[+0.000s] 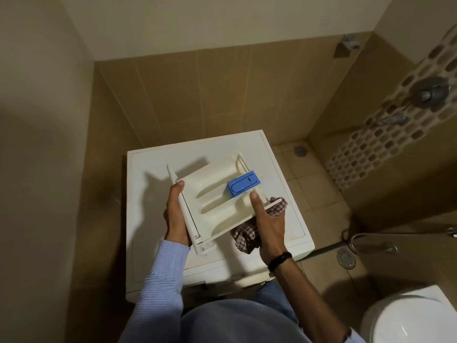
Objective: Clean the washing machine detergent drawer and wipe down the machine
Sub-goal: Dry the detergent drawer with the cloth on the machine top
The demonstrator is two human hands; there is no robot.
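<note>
**Drawer held over the washing machine**

The white detergent drawer (215, 199) is out of the machine. Both hands hold it just above the top of the white washing machine (153, 164). It is tilted, open side up, with a blue box part (243, 185) at its far right. The left hand (175, 214) grips the drawer's front end, thumb on top and fingers curled under. The right hand (268, 224) pinches the right side with its thumb pressed on top. Its other fingers are hidden below, so I cannot tell how they lie. A checked cloth (244, 237) is bunched under that hand. A white toilet (408, 320) stands at the lower right
</note>
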